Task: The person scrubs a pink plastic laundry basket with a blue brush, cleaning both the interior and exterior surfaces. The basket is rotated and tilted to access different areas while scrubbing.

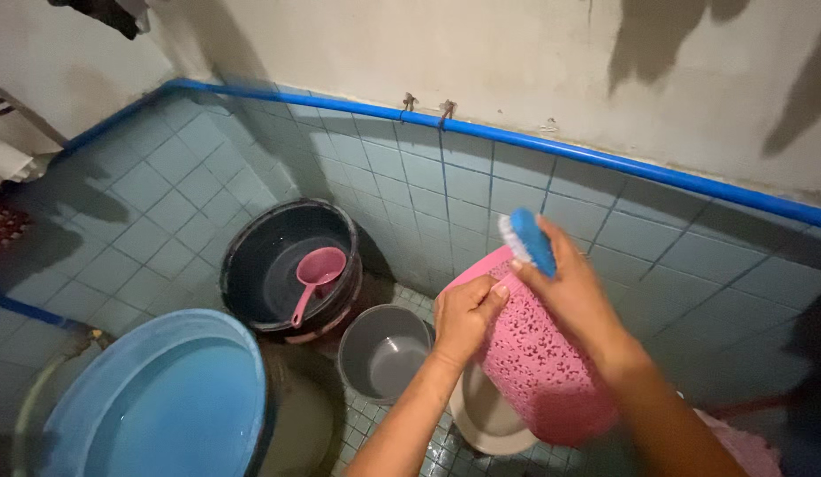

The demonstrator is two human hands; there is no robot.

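Observation:
A pink perforated plastic basket [539, 367] is held tilted above the tiled floor. My left hand [465, 314] grips its upper rim with the fingers curled over the edge. My right hand [574, 291] holds a blue scrub brush [528, 238] with white bristles against the top of the basket. Both forearms reach in from the lower right.
A dark bucket [287, 265] holds a pink dipper [315, 276] at the wall corner. A small grey basin [384, 353] and a beige bowl [486, 415] sit on the floor below the basket. A large blue tub [163, 397] with water stands at lower left. A blue pipe [605, 159] runs along the tiled wall.

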